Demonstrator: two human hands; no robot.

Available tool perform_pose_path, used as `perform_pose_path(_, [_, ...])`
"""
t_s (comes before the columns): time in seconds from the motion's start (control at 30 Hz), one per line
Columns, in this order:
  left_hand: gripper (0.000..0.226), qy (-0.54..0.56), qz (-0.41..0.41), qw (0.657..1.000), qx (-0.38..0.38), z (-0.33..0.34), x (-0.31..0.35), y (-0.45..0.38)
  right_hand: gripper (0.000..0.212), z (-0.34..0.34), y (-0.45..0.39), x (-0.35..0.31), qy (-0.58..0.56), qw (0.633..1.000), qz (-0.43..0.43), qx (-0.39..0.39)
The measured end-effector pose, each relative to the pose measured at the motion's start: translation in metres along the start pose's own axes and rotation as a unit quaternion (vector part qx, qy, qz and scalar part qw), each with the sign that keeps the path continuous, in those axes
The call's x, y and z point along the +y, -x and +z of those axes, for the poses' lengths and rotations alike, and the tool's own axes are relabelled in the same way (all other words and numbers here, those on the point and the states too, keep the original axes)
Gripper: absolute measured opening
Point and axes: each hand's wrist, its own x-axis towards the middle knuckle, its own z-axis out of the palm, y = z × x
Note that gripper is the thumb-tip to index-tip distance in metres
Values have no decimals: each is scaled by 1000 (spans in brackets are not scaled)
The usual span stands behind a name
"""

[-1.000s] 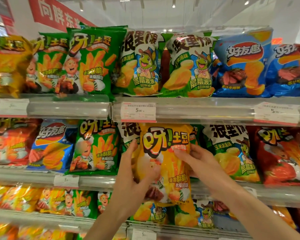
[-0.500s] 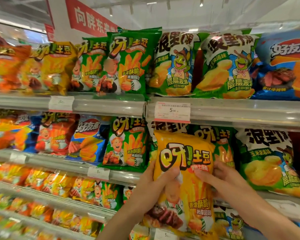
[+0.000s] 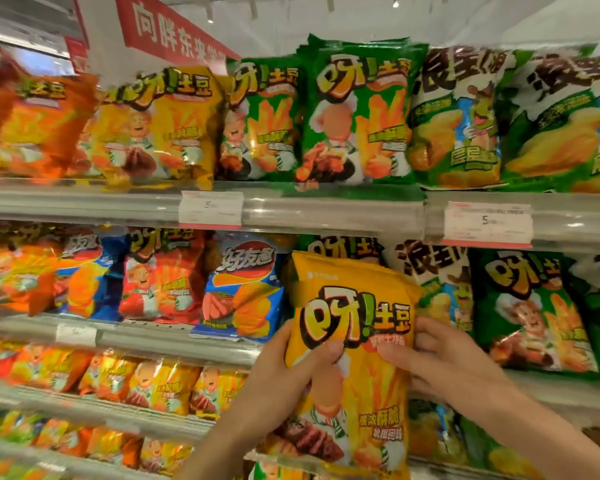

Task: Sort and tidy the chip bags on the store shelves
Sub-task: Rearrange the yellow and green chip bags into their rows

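A yellow chip bag [image 3: 355, 299] is held upright in front of the middle shelf, off the shelf itself. My left hand [image 3: 284, 379] grips its left edge with the thumb across the front. My right hand [image 3: 440, 358] holds its right edge, fingers pressing the front. On the top shelf at the left stand matching yellow chip bags [image 3: 167, 123], beside orange bags [image 3: 39, 126] and green bags [image 3: 357, 112]. The held bag hides part of a green bag behind it.
The middle shelf [image 3: 153, 336] carries orange, red and blue bags [image 3: 246, 289] at left and green bags [image 3: 534, 310] at right. White price tags [image 3: 487, 223] hang on the top shelf rail. Lower shelves hold smaller yellow bags [image 3: 160, 386]. A red banner [image 3: 167, 29] hangs above.
The view has swung left and slightly up, bringing the top shelf's yellow and orange bags into sight. Both hands have carried the yellow bag leftward along the middle shelf, still gripping it.
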Motion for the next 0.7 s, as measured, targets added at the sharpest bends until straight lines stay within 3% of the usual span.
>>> perform_pose_path(0.1, [33, -10, 8, 1000, 24, -41, -2, 5, 54, 41, -11, -8, 14, 1000, -25, -5])
perform_pose_path(0.23, [43, -12, 22, 998, 62, -84, -3, 5, 42, 82, -26, -19, 33, 996, -80, -3])
perform_pose_path(0.5, [41, 4, 49, 994, 96, -132, -5, 8, 61, 125, -45, -33, 225, 959, -159, 59])
perform_pose_path(0.6, [49, 1, 56, 994, 94, -137, -7, 7, 68, 122, -43, -37, 331, 911, -208, 131])
perform_pose_path(0.7, [43, 11, 61, 995, 80, -132, -9, 3, 57, 103, -45, -31, 443, 826, -278, 210])
